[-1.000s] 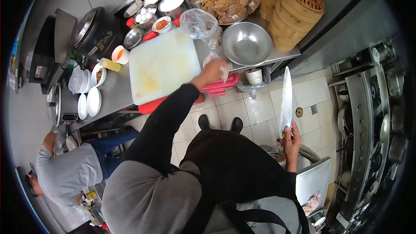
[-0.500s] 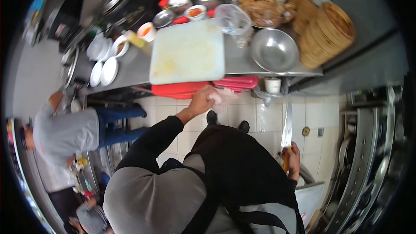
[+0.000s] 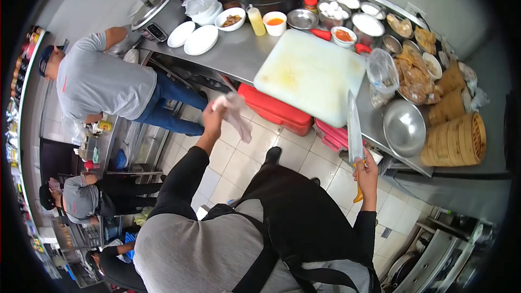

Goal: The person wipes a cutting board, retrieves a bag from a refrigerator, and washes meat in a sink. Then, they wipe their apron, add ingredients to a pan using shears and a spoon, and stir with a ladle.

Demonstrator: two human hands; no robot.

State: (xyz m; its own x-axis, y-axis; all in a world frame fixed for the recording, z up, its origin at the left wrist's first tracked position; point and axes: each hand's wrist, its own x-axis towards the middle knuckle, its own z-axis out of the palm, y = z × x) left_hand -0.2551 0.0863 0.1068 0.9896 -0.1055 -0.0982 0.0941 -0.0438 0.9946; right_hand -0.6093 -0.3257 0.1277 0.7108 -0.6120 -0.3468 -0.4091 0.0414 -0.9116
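Note:
My left hand is closed around a thin, pale pinkish cloth, which hangs loosely from the fingers over the floor. In my right hand is a kitchen knife, gripped by its yellow handle with the long blade pointing away from me. The blade's tip overlaps the near right corner of a white cutting board in this view. Brown smears mark the board's surface. Beneath the counter edge, a red lidded container sits close to the cloth.
Right of the board are a plastic bag, a steel bowl and stacked bamboo steamers. Several filled bowls and a squeeze bottle line the counter. A co-worker stands at the left; others are farther back.
The view has swung left, so the counter runs diagonally. My left hand has carried the cloth left, away from the board; the knife, still in my right hand, now overlaps the board's corner.

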